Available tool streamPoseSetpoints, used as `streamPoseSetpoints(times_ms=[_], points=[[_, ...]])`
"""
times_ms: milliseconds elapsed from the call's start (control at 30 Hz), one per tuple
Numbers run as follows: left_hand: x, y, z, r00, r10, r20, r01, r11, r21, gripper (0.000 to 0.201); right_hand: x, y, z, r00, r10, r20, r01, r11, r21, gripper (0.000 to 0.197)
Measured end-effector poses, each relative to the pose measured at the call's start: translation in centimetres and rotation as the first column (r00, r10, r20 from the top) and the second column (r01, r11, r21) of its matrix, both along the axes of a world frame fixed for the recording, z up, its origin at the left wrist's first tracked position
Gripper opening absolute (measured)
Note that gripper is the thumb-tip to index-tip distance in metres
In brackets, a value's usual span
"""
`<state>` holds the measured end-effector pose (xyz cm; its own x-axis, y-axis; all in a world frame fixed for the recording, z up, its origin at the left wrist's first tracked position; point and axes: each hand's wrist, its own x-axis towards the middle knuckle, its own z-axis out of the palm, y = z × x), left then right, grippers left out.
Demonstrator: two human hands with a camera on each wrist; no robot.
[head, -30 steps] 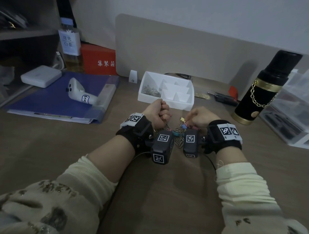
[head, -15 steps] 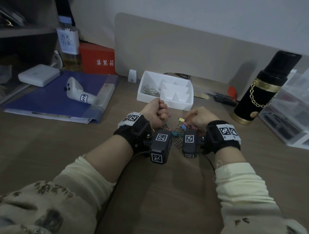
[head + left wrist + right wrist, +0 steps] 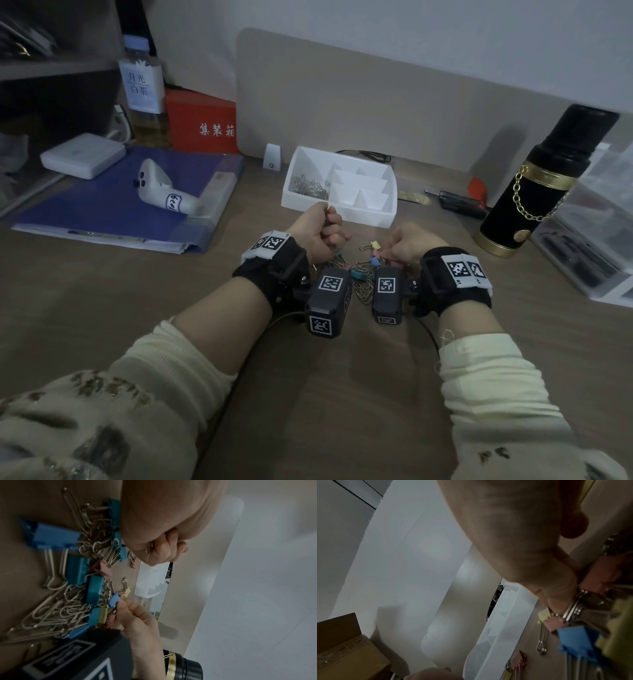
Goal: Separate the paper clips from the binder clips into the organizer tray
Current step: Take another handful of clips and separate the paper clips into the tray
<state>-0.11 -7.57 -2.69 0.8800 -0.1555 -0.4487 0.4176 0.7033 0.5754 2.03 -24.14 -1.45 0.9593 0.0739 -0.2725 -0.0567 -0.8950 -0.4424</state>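
The left hand [image 3: 322, 229] is curled into a fist around paper clips, a bit of wire showing between its fingers [image 3: 164, 551], just in front of the tray [image 3: 373, 214]. The right hand [image 3: 407, 245] pinches wire handles of small binder clips [image 3: 573, 609] at the edge of the pile [image 3: 363, 274] on the desk [image 3: 102, 291]. More paper clips [image 3: 308, 186] lie in the tray's left compartment.
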Motion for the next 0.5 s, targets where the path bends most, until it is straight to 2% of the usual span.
streamPoseSetpoints(times_ms=[133, 200, 333, 400, 500], points=[[0.0, 0.0, 0.0, 1.000, 0.000, 0.000, 0.000, 1.000, -0.002, 0.042, -0.1, 0.1, 0.1, 0.999, 0.033, 0.027, -0.032, 0.999, -0.031, 0.009], [0.1, 0.0, -0.1, 1.000, -0.003, -0.004, 0.003, 1.000, -0.012, 0.042, -0.1, 0.2, 0.1, 0.998, 0.025, 0.063, -0.025, 1.000, -0.006, 0.010], [0.3, 0.1, -0.3, 1.000, -0.001, -0.009, 0.000, 1.000, -0.027, 0.041, 0.2, 0.2, 0.2, 0.975, 0.011, 0.220, -0.021, 0.999, 0.041, 0.004], [0.2, 0.0, -0.2, 1.000, 0.003, -0.011, -0.003, 1.000, -0.030, 0.041, 0.4, 0.3, 0.4, 0.950, 0.033, 0.310, -0.056, 0.996, 0.066, 0.009], [0.1, 0.0, -0.2, 1.000, -0.021, -0.023, 0.019, 0.998, -0.061, 0.042, 0.1, 1.2, 1.0, 0.921, 0.117, 0.373, -0.191, 0.967, 0.168, 0.022]])
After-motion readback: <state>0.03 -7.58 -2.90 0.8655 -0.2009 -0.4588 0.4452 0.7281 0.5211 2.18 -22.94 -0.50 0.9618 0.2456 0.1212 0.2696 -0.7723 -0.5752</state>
